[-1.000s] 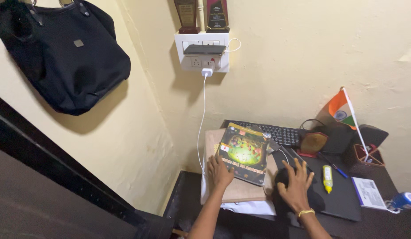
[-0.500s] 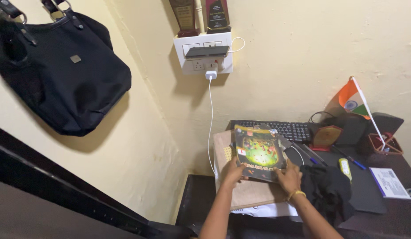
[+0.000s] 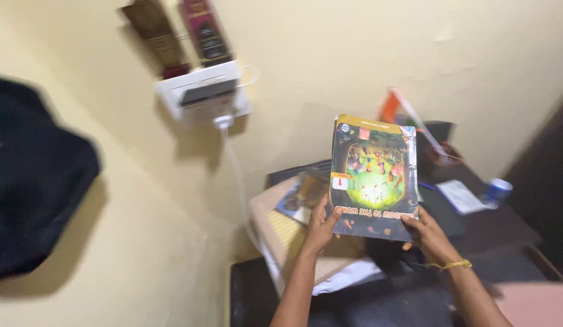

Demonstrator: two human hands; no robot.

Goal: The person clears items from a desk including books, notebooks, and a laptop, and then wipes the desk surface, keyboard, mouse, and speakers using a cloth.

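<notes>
Two hands held a picture book up in the air.

The thin paper book with a dark green cartoon cover [image 3: 373,175] stood tall, long side up, above the dark tabletop [image 3: 499,227]. The left hand [image 3: 321,225] gripped its bottom left corner, and the right hand [image 3: 428,235] gripped its bottom right corner, fingers curled behind. Both hands were equally near.
</notes>
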